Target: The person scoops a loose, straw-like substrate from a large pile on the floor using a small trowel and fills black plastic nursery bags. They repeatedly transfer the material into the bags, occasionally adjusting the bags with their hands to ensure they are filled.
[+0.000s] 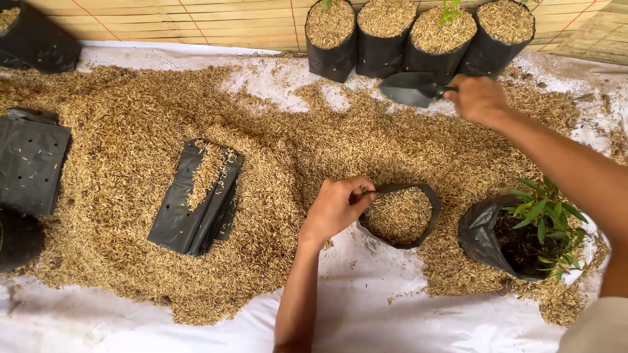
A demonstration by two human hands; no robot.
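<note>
My left hand [337,206] pinches the near-left rim of a black grow bag [432,199] that stands open and is filled with rice husk [399,214]. My right hand [479,98] grips the handle of a dark metal scoop [409,88], held above the husk pile at the back, just in front of the filled bags. The scoop's blade points left. A wide heap of rice husk [131,183] covers a white sheet [366,307].
Several filled black bags [379,55] line the bamboo mat at the back. A black bag with a green seedling [487,235] lies tilted at right. A stack of flat empty bags [193,209] rests on the husk; more black bags [29,160] lie at left.
</note>
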